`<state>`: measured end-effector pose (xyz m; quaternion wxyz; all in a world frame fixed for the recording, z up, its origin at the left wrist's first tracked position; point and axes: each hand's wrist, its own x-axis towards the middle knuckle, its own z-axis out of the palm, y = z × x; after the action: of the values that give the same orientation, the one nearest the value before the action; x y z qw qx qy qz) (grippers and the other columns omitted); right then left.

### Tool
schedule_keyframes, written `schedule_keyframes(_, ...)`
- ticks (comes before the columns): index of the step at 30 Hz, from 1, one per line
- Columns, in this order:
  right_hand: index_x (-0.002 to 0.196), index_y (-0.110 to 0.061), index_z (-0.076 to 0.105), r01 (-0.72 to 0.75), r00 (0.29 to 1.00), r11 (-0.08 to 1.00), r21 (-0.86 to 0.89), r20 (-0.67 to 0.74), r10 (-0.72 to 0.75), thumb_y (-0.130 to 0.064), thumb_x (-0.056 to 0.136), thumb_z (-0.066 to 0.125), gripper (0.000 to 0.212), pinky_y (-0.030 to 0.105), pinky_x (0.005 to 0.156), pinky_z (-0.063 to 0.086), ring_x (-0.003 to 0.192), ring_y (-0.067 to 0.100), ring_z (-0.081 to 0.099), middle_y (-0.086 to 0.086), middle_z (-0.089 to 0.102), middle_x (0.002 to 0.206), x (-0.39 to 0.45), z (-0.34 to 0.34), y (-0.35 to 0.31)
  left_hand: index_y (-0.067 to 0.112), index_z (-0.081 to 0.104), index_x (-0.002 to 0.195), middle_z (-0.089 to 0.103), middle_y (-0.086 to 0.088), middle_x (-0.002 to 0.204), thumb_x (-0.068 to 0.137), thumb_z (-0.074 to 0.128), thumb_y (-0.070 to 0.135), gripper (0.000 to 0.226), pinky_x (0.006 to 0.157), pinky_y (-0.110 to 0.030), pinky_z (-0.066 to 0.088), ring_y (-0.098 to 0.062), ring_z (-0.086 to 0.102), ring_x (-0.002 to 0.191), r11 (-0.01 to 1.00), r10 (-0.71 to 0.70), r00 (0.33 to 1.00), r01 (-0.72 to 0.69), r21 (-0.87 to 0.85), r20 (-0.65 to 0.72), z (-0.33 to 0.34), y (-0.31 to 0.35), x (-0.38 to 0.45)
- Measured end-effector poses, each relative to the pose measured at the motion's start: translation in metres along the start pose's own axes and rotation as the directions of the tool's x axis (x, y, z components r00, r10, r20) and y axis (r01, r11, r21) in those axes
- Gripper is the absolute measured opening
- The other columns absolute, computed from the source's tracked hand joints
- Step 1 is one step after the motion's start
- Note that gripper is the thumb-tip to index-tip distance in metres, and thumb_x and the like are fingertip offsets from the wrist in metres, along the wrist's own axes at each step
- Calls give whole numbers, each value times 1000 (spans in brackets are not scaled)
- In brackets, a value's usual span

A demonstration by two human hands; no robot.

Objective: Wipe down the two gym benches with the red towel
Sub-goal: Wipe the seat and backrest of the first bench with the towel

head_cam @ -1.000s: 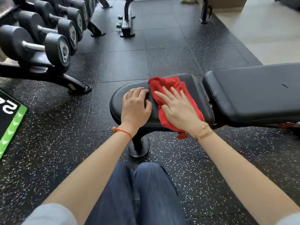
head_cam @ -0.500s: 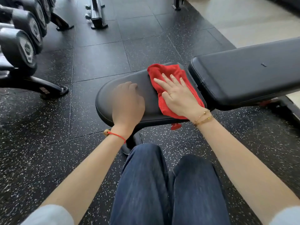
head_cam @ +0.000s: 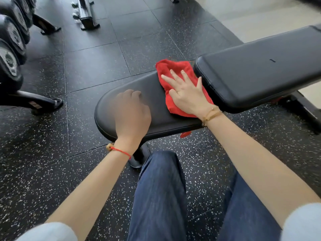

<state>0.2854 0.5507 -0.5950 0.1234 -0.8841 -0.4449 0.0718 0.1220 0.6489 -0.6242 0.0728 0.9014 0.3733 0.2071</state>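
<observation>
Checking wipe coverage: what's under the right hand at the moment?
The right hand lies flat, fingers spread, on the red towel, which rests on the seat pad beside the back pad. The pad surface beneath the towel is hidden.

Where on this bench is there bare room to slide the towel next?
Bare strip on the seat pad between the left hand and the red towel. The whole back pad is bare. It is crowded where the right hand presses the towel against the back pad's end.

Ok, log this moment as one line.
right hand flat, pressing red towel on seat pad | left hand resting on pad | backrest pad untouched
</observation>
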Motion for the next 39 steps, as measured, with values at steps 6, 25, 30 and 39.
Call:
schedule_keyframes(6, 149, -45, 27, 148, 988, 971, 189, -62, -139, -52, 99, 33, 50, 54, 120, 12, 149, 18, 14, -12, 22, 160, -10, -8, 30, 19, 61, 123, 59, -2, 131, 84, 49, 26, 41, 107, -49, 33, -29, 47, 125, 998, -19, 997, 14, -67, -73, 0, 1, 0)
schedule_keyframes(25, 127, -3, 59, 361, 894, 878, 314, -385, -229, 14, 74, 45, 57, 27, 109, 33, 118, 30, 51, 14, 56, 128, -5, -38, 70, 12, 62, 125, 61, -5, 129, 90, 53, 12, 36, 105, -41, 38, -26, 52, 124, 992, -97, 986, 86, -91, -135, 8, 97, -10)
schedule_keyframes(30, 130, -4, 57, 353, 868, 919, 175, -428, -252, 15, 75, 43, 59, 28, 107, 31, 115, 33, 48, 14, 52, 131, -8, -62, 137, 11, 61, 128, 60, -6, 132, 92, 52, 15, 38, 106, -41, 39, -26, 51, 126, 995, -54, 992, 44, -88, -111, 29, 148, -2)
schedule_keyframes(39, 129, -17, 61, 184, 904, 964, -189, -351, -242, -6, 84, 50, 47, 40, 109, 26, 126, 35, 38, 10, 41, 147, -6, -83, 229, 17, 50, 139, 48, 0, 145, 98, 41, 28, 43, 118, -49, 21, -22, 37, 138, 995, -89, 996, 90, 45, -10, 64, 207, 10)
